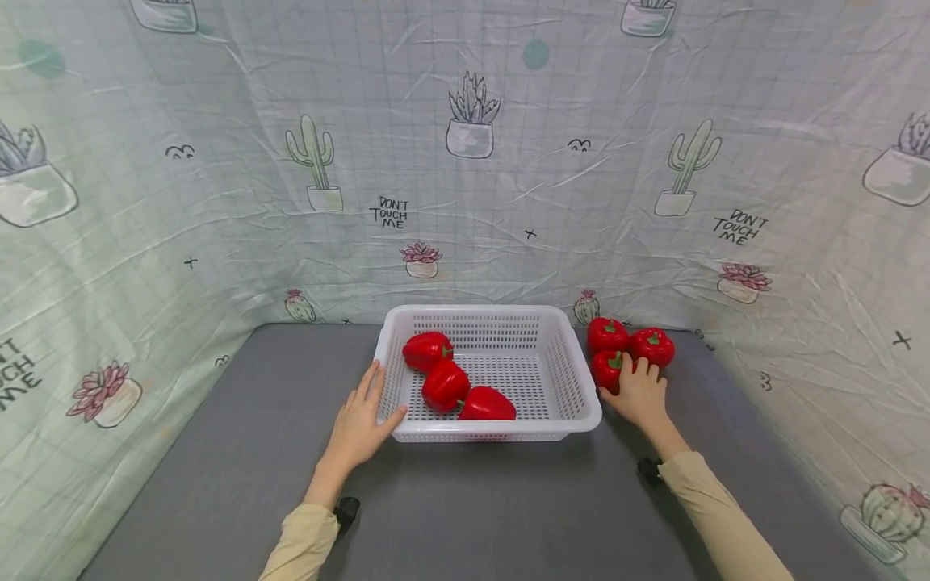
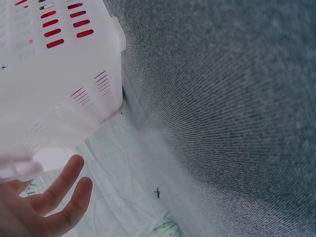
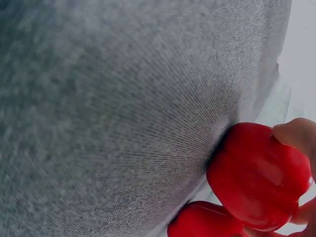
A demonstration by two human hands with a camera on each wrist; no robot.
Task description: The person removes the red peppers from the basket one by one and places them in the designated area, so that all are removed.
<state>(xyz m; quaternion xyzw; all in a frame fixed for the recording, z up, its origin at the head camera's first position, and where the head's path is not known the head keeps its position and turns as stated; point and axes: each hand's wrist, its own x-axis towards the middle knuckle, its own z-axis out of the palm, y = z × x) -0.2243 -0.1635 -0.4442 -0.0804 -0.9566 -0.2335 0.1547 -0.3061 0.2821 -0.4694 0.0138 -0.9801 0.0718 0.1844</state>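
Observation:
A white perforated plastic basket (image 1: 472, 427) stands on the grey table with three red bell peppers in it, one of them (image 1: 445, 386) in the middle. At its front left corner my left hand (image 1: 354, 426) rests on the rim, fingers spread; in the left wrist view two fingers (image 2: 74, 207) stay off the wall. Right of the basket, my right hand (image 1: 641, 394) grips a red bell pepper (image 3: 259, 173) between thumb and fingers. That pepper stands on the table, its green stem up. Two more peppers, one behind (image 1: 607, 334) and one to the right (image 1: 651, 346), sit close by.
The grey table (image 1: 479, 516) reaches back to a light cloth (image 1: 465, 202) printed with cacti, hung behind and along both sides. The basket's right rim (image 1: 587, 371) lies just left of the pepper group. Each wrist carries a small black camera (image 1: 347, 511).

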